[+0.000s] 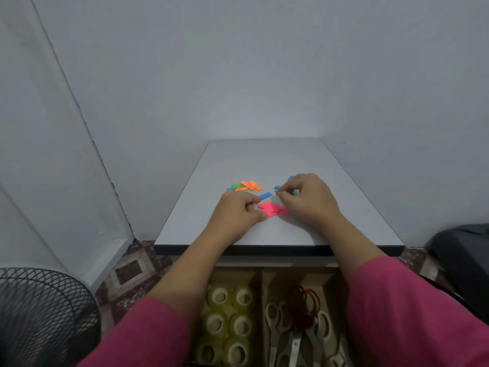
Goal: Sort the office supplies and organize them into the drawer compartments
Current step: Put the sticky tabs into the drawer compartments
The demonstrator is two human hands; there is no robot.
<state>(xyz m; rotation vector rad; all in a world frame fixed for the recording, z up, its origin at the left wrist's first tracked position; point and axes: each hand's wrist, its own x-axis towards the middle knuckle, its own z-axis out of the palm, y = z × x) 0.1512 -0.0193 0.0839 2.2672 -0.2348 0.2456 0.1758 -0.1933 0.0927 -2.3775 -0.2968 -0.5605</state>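
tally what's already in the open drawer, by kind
Tape rolls: 6, left compartment of the drawer
Scissors: at least 2 pairs showing, partly hidden by the sleeve
Red rubber bands: 1 bunch, strands too tangled to count
Total: 9 at least, taking the bunch as one

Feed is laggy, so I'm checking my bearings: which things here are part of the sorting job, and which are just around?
Job:
- pink paper strips between both hands
- orange and green strips
- blue strip
- left hand, right hand
- drawer: tape rolls left compartment, scissors right

Just around:
- fan
- dark object at right
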